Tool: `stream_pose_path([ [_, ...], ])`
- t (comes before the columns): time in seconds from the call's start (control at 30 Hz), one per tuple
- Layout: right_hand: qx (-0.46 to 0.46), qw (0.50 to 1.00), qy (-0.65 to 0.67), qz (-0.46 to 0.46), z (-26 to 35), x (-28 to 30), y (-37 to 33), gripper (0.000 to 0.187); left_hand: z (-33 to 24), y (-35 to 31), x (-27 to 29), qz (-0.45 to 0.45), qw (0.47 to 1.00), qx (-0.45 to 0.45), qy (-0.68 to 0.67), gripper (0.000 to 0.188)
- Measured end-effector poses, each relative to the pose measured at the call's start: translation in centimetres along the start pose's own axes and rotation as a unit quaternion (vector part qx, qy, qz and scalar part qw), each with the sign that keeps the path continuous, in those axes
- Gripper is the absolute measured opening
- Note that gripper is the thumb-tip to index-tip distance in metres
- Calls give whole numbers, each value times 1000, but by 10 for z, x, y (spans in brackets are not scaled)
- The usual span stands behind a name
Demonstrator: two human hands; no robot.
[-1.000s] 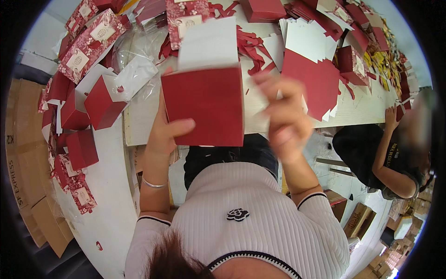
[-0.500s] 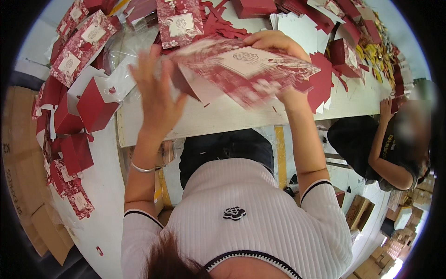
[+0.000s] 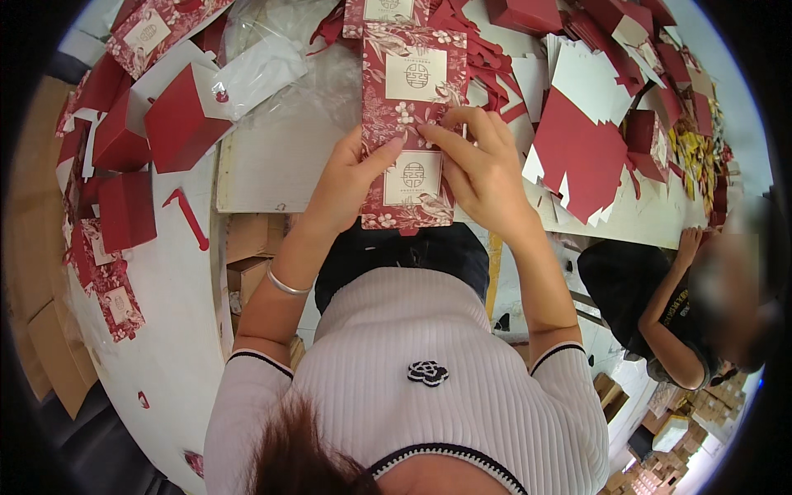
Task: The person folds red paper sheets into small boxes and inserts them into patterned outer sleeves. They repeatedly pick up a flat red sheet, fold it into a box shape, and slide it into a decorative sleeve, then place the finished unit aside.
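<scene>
In front of me is a long red box blank (image 3: 394,114) with a floral print and two cream labels, its length running away from my body over the table's near edge. My left hand (image 3: 348,180) grips its left side, thumb on top and the other fingers hidden underneath. From the right, my right hand (image 3: 488,169) holds the opposite side, with fingertips pressed on the printed face near the middle. Beyond the blank's far end lies another floral printed piece (image 3: 388,10), partly covered.
Open red boxes (image 3: 188,124) crowd the left, beside clear plastic (image 3: 256,70). A red strip (image 3: 194,221) lies on the left table. Red ribbons (image 3: 488,70) and stacked red-and-white card blanks (image 3: 577,136) lie to the right. A co-worker (image 3: 672,322) sits at far right.
The printed blank has turned from a slanted, blurred position to lengthwise before me. My left hand, earlier spread and apart from it, now grips its side. The red strip now shows at left.
</scene>
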State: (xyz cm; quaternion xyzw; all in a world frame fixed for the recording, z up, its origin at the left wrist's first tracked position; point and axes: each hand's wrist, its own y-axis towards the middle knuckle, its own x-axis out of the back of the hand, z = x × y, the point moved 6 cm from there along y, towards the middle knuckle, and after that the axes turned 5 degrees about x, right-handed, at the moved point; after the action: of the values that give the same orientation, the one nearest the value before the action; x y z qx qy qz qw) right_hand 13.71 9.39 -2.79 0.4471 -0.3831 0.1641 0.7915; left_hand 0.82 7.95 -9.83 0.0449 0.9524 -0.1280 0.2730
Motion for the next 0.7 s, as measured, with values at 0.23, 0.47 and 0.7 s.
stream_pose_path([
  [0.23, -54, 998, -14, 29, 10, -23, 4, 38, 11, -8, 6, -81, 986, -90, 114, 20],
  [0.47, -140, 957, 250, -40, 17, -33, 39, 44, 13, 4, 7, -52, 990, -124, 51, 21],
  [0.7, 319, 935, 123, 93, 144, -163, 114, 28, 52, 41, 25, -115, 983, 129, -68, 33],
])
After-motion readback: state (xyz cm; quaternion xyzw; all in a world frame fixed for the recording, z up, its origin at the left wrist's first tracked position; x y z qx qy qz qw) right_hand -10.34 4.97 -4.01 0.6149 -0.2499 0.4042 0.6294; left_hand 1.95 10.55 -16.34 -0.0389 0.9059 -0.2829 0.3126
